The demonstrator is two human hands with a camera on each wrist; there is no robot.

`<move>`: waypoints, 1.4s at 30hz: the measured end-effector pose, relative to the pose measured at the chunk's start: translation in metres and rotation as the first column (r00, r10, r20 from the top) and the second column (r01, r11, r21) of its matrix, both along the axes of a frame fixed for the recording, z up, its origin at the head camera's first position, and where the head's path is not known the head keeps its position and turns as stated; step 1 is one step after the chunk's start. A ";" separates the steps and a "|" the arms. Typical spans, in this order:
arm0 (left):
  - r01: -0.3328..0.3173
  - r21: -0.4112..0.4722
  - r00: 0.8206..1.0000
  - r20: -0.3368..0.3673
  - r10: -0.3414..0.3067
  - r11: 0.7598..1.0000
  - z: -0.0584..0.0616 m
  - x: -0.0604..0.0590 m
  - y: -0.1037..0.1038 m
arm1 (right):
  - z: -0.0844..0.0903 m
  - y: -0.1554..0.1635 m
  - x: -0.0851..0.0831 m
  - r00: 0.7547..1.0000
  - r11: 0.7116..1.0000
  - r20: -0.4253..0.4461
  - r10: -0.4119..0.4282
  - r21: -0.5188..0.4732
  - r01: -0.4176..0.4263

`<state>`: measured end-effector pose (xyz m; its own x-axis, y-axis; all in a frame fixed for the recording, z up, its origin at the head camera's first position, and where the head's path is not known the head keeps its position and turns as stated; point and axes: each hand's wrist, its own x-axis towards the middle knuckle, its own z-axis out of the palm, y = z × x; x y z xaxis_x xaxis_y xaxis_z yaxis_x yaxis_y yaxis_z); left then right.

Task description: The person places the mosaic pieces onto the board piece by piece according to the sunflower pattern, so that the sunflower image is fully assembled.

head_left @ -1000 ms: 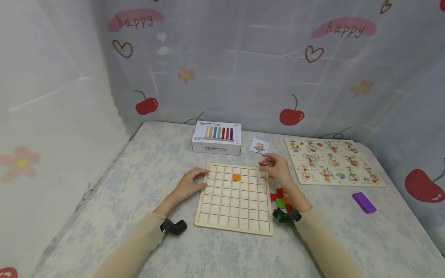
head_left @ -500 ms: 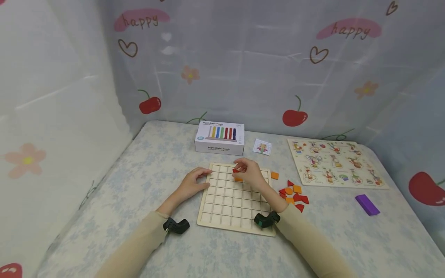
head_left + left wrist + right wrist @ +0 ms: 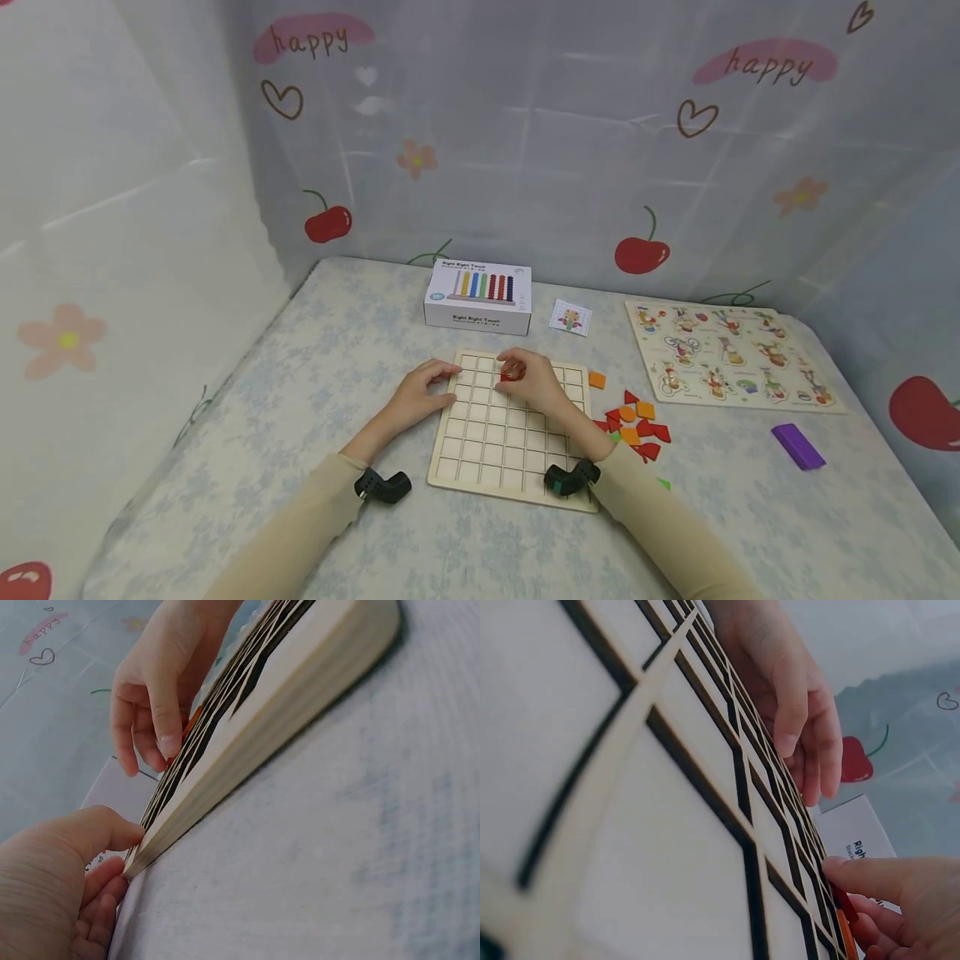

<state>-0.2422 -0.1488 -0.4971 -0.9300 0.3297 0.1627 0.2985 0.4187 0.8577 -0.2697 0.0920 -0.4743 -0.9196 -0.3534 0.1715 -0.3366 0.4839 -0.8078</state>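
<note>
A wooden grid board (image 3: 491, 454) lies flat on the table, marked off in square cells. At its left edge rests my left hand (image 3: 412, 398), thumb and fingertips touching the rim, fingers relaxed. My right hand (image 3: 536, 385) is over the upper middle of the board and pinches a small red tile (image 3: 512, 371), its outline partly hidden by the fingers. In the right wrist view the red tile (image 3: 845, 904) sits under the thumb, close to the board surface, beside an orange tile (image 3: 846, 935). That orange tile is covered by the hand in the head view.
Right of the board lie several loose red, orange and green tiles (image 3: 645, 411). A white box (image 3: 477, 297) and a small pattern card (image 3: 571, 317) stand behind. A wooden picture puzzle (image 3: 731, 358) and a purple block (image 3: 798, 447) are at the right.
My right hand has carried the red tile left from beyond the board's right edge to its upper middle, then lowered it slightly. The left hand stays at the left rim.
</note>
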 end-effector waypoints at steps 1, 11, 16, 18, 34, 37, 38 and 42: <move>-0.001 0.003 1.000 0.001 0.001 1.000 0.000 0.000 0.000 | 0.000 0.000 0.000 1.000 1.000 0.000 0.001 -0.003 -0.001; -0.020 -0.012 1.000 0.017 0.020 1.000 0.009 0.005 0.005 | -0.005 0.004 -0.001 0.999 0.998 -0.036 0.028 -0.054 -0.030; -0.015 -0.014 1.000 0.013 0.016 1.000 0.031 0.017 0.008 | -0.007 0.004 -0.001 0.998 0.997 -0.047 0.034 -0.061 -0.037; -0.009 -0.010 1.000 0.006 0.009 1.000 0.035 0.019 0.008 | -0.007 0.003 -0.001 0.998 0.998 -0.048 0.032 -0.059 -0.035; 0.013 0.009 1.000 0.023 -0.013 1.000 0.017 0.007 0.005 | 0.004 0.010 0.003 0.994 0.992 0.049 0.102 -0.081 -0.098; 0.010 0.013 1.000 0.009 -0.010 1.000 0.002 -0.002 0.003 | -0.002 0.011 0.000 0.994 0.992 0.047 0.101 -0.085 -0.097; 0.008 0.014 1.000 0.004 -0.008 1.000 0.001 -0.002 0.003 | -0.003 0.011 -0.001 0.993 0.991 0.052 0.102 -0.089 -0.097; 0.008 0.011 1.000 -0.009 -0.008 1.000 -0.001 -0.001 0.001 | -0.003 0.012 -0.001 0.993 0.990 0.060 0.105 -0.097 -0.099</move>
